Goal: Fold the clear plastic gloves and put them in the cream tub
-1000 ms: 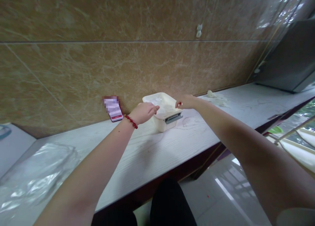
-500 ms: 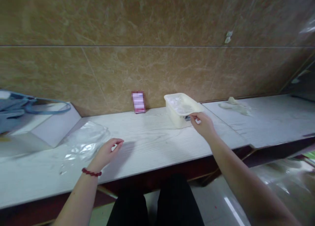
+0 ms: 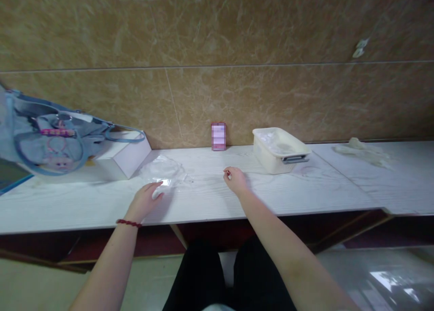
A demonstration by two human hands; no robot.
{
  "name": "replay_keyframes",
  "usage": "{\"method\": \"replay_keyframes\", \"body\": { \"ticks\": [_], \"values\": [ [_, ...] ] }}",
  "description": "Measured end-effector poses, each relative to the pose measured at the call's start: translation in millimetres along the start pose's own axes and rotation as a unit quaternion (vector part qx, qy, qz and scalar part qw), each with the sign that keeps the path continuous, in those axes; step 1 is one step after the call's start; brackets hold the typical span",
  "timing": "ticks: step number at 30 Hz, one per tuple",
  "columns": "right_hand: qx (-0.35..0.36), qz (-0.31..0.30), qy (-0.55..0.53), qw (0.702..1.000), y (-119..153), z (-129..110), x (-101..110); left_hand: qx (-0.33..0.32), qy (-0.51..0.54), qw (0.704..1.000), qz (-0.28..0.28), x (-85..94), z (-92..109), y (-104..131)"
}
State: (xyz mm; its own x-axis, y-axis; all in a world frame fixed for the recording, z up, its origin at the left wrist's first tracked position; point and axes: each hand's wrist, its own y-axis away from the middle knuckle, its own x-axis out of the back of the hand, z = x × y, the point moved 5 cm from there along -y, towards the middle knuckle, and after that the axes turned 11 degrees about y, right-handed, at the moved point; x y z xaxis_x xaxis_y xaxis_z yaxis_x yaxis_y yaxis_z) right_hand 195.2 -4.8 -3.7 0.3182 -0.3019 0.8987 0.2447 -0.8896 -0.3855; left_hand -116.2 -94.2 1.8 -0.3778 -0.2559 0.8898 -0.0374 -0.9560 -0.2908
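Observation:
My left hand (image 3: pixel 146 200), with a red bracelet on its wrist, is closed on the near edge of a crumpled clear plastic bag (image 3: pixel 164 168) lying on the counter. Shiny film shows between its thumb and fingers. My right hand (image 3: pixel 235 181) hovers over the counter to the right, its fingers curled into a pinch. Whether something small is in that pinch cannot be made out. Farther right stands a cream plastic box (image 3: pixel 271 159) without a lid, a grey latch on its near side. Clear plastic material (image 3: pixel 275 140) lies inside it.
A phone-like device (image 3: pixel 219 137) leans on the marbled wall behind the white counter (image 3: pixel 203 202). At left, a blue bag with straps (image 3: pixel 91 139) rests on a white carton (image 3: pixel 130 155). A pale crumpled item (image 3: pixel 359 150) lies far right.
My right hand has left the box's latch and moved left toward the middle. My left hand has closed on the plastic bag, which is more bunched. The view has shifted left.

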Motion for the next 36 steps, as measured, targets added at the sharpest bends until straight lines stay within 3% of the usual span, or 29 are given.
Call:
{"method": "replay_keyframes", "body": {
  "ticks": [4, 8, 13, 17, 24, 31, 36],
  "values": [
    [-0.012, 0.014, 0.011, 1.000, 0.9, 5.3, -0.8, -0.015, -0.037, 0.997, -0.060, 5.3, -31.1, -7.7],
    [-0.024, 0.052, -0.005, 0.998, -0.7, 9.3, -0.5, -0.023, -0.043, 0.996, -0.076, 5.0, -53.5, -10.9],
    [-0.037, 0.087, -0.043, 0.995, -2.7, 16.6, -5.3, -0.033, -0.022, 0.999, -0.022, 2.3, -66.6, -15.4],
    [-0.036, 0.110, -0.069, 0.991, -4.2, 19.4, -9.7, -0.027, 0.023, 0.999, 0.013, -0.3, -66.7, -19.8],
    [-0.029, 0.127, -0.090, 0.987, -4.4, 21.2, -13.2, -0.046, 0.053, 0.997, 0.014, -3.2, -56.0, -28.0],
    [-0.028, 0.124, -0.101, 0.987, -4.2, 23.3, -15.1, 0.019, 0.044, 0.999, 0.024, 7.7, -56.9, -42.1],
    [-0.047, 0.109, -0.104, 0.987, -5.5, 25.3, -18.4, 0.052, 0.025, 0.998, 0.026, 11.9, -37.4, -60.9]
  ]
}}
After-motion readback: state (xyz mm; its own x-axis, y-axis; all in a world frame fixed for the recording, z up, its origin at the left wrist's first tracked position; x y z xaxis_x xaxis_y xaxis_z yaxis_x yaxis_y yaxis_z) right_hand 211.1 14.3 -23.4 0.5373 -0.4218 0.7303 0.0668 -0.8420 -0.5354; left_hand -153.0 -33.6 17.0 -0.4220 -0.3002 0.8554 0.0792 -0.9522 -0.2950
